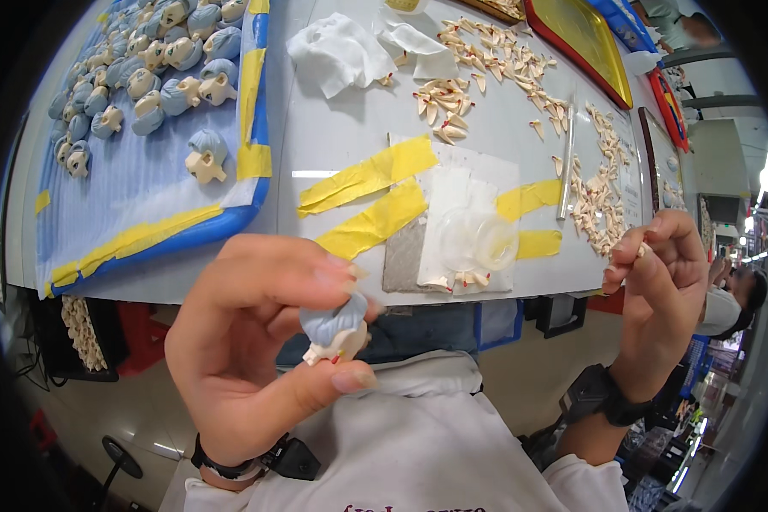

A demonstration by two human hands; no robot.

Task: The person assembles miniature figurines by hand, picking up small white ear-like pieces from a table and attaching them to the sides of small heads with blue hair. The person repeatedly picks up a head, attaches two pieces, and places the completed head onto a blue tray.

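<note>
My left hand point(235, 324) pinches a small doll head point(334, 320) with pale blue hair between thumb and fingers, just in front of the table's near edge. A red spot shows low on the head, by the thumb. Out to the right, my right hand point(666, 294) is raised with thumb and fingertips pinched on a small cream-coloured piece point(642, 250), mostly covered by the fingers. Between the hands, a clear round dish point(486, 241) sits on a white pad point(439, 209). A few cream, red-tipped pieces point(472, 279) lie at the pad's near edge.
A blue tray point(269, 111) at the left holds many blue-haired heads point(179, 94). Loose red-tipped pieces point(495, 43) are scattered at the back and right. Also about are crumpled white cloth point(341, 55), yellow tape point(371, 175) and a yellow tray point(580, 43).
</note>
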